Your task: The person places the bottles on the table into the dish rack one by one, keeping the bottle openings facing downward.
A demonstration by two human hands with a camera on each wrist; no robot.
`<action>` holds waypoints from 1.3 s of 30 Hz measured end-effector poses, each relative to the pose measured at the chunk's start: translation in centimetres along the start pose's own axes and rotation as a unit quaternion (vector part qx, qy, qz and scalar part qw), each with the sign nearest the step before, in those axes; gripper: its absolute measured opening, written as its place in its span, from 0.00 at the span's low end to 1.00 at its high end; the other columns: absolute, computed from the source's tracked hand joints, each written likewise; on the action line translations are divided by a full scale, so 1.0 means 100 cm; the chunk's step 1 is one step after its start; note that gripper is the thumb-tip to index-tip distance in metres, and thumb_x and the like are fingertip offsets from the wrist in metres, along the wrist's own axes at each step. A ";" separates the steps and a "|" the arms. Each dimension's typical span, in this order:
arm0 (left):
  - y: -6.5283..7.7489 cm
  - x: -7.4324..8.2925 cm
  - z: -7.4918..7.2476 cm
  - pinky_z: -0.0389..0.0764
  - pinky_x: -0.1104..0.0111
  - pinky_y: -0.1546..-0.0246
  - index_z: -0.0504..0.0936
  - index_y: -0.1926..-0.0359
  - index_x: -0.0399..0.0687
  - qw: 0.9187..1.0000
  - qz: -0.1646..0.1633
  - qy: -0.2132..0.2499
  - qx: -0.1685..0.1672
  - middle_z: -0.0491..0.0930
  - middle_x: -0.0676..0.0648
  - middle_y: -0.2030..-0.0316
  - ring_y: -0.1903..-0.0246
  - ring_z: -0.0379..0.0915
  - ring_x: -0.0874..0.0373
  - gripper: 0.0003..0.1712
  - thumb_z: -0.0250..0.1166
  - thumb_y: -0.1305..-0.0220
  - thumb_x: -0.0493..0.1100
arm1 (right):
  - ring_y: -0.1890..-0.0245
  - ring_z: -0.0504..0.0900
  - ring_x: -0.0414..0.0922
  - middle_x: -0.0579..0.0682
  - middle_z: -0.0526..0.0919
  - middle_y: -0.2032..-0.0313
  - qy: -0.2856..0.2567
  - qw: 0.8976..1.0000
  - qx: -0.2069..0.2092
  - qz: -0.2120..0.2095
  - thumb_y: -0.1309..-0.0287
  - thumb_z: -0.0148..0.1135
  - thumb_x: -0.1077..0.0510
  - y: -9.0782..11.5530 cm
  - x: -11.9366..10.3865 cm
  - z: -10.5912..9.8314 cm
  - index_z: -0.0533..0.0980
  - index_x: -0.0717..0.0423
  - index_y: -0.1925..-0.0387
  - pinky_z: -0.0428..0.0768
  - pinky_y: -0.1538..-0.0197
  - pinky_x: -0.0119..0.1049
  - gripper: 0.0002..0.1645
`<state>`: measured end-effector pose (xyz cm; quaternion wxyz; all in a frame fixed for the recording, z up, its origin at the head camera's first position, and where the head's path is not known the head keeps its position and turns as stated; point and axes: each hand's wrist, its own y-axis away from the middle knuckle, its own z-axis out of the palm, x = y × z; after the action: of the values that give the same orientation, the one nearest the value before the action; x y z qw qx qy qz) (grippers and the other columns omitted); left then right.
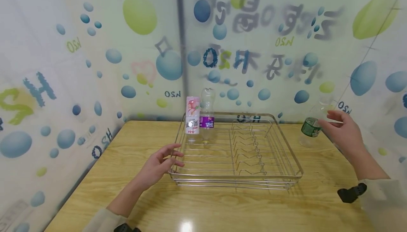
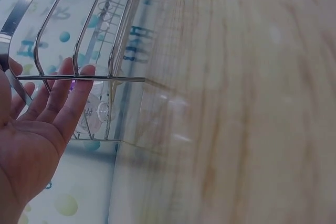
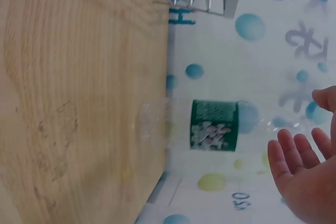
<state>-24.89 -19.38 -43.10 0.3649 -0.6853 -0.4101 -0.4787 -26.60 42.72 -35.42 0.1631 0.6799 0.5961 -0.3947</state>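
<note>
My left hand (image 1: 159,165) is at the front-left corner of a wire dish rack (image 1: 235,176), its fingers loosely extended over the rim. In the left wrist view the fingers (image 2: 65,95) lie against the rack's side wires. Inside the rack, at the back left, stand a pink-and-white bottle (image 1: 192,115) and a clear bottle with a purple label (image 1: 207,122). Right of the rack, a clear plastic bottle with a green label (image 1: 311,126) stands upright on the table. Beside its upper part is my right hand (image 1: 344,129), fingers relaxed and apart, gripping nothing.
The rack stands on a wooden table (image 1: 152,203) with glossy grain. A row of zigzag wire dividers (image 1: 251,147) runs through its right half. Pale curtain-like walls (image 1: 248,94) with blue and green dots enclose the table's back and sides.
</note>
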 end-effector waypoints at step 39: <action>-0.001 -0.003 0.000 0.89 0.67 0.53 0.66 0.18 0.47 1.000 0.022 0.012 -0.003 0.75 0.27 0.31 0.46 0.90 0.53 0.30 0.54 0.15 0.35 | 0.20 0.52 0.82 0.80 0.41 0.16 -0.044 0.995 -0.036 0.084 0.20 0.56 0.35 -0.045 0.049 0.040 0.36 0.67 0.13 0.66 0.27 0.78 0.62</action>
<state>-25.03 -19.44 -43.41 0.3777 -0.6894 -0.3894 -0.4800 -32.32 44.35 -40.38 0.2455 0.7032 0.5432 -0.3876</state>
